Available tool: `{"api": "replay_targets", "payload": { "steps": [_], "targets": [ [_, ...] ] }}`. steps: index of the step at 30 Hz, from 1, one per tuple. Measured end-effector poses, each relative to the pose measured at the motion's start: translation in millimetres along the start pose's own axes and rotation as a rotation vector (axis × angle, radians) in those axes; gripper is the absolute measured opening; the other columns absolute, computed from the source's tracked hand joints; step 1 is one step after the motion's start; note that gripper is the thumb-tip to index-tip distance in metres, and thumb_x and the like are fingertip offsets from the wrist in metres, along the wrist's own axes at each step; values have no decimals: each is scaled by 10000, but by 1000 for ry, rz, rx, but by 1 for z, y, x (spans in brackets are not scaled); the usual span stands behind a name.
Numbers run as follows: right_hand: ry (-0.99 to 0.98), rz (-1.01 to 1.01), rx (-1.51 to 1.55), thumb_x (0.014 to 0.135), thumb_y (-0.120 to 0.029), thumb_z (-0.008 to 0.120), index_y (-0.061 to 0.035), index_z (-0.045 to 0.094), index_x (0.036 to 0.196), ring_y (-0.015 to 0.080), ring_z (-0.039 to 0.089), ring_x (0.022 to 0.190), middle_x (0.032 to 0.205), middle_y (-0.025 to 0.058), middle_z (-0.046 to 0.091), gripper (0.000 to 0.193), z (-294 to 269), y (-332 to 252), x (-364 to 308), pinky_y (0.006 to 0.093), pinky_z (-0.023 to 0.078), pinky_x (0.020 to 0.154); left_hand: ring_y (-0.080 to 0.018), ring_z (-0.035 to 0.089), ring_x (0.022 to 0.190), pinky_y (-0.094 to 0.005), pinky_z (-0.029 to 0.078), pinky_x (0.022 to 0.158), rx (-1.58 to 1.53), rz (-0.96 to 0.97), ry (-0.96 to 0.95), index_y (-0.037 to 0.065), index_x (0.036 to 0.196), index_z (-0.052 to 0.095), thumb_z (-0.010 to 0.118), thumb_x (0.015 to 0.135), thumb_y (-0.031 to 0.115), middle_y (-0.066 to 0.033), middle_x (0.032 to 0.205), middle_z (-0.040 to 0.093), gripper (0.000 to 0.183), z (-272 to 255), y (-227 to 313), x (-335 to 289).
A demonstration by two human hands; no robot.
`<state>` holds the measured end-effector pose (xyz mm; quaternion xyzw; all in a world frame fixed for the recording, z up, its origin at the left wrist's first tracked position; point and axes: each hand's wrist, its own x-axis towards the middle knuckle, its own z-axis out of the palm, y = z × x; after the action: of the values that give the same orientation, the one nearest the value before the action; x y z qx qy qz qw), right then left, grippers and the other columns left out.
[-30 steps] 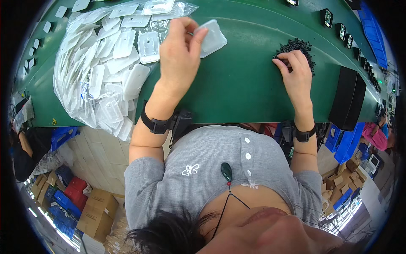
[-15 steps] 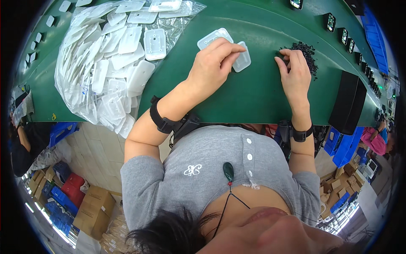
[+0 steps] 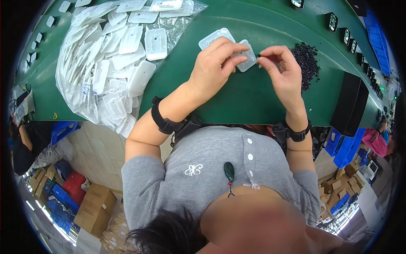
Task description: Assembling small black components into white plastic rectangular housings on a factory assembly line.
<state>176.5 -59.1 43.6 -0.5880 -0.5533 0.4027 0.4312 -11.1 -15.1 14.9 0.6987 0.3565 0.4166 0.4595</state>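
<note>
My left hand [image 3: 215, 65] is closed on a white rounded plastic cover [image 3: 247, 59], thumb and fingers pinching its left side. Just behind that hand, another white plastic cover [image 3: 220, 37] lies on the green table. My right hand [image 3: 282, 70] pinches a tiny black piece [image 3: 259, 55] between thumb and forefinger, close to the held cover's right edge. To the right of it, a heap of small black pieces [image 3: 307, 63] is spread on the table. The exact shape of the pinched piece is too small to make out.
A clear plastic bag [image 3: 91, 99] overflowing with white covers fills the table's left. On the right stands a black box [image 3: 349, 101], with several black units with circuit boards [image 3: 331, 22] lined up beyond. Green table surface [image 3: 186, 101] lies between. Cardboard boxes [image 3: 95, 207] are on the floor.
My right hand has moved left from the black heap to the cover's edge, with a small black piece now in its fingertips. The left hand and cover have shifted only slightly.
</note>
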Motion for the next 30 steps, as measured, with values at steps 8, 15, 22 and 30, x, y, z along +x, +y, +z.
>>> {"api": "replay_targets", "payload": {
  "steps": [8,15,22,30],
  "targets": [
    [-130,23,159,871,-41,688,4,570,978,96,587,787,881,39,619,165,13,-3,11,229,490,723,-145,622,625,-278,511,544,230,248,67,67,1020,693,687,804,-35,-58,854,612,238,-2,-5,2],
    [-100,72,226,878,-53,686,2,612,953,86,577,776,855,20,622,118,15,-2,12,219,477,715,-205,623,637,-293,505,538,135,111,77,43,960,666,669,836,14,-77,817,574,127,-2,0,0],
    [5,-81,120,861,-67,702,-18,662,903,59,499,701,818,-7,601,76,17,3,13,204,397,610,-128,638,660,-242,526,570,-121,-60,38,1,1056,650,601,898,-45,-57,864,606,172,-1,4,0],
    [25,-100,-55,853,-64,709,-28,657,864,39,441,653,796,-18,568,64,19,-3,13,199,324,550,-168,682,733,-266,567,647,-482,-314,60,-54,986,595,600,912,-10,-77,893,582,87,2,1,-1]
  ]
}}
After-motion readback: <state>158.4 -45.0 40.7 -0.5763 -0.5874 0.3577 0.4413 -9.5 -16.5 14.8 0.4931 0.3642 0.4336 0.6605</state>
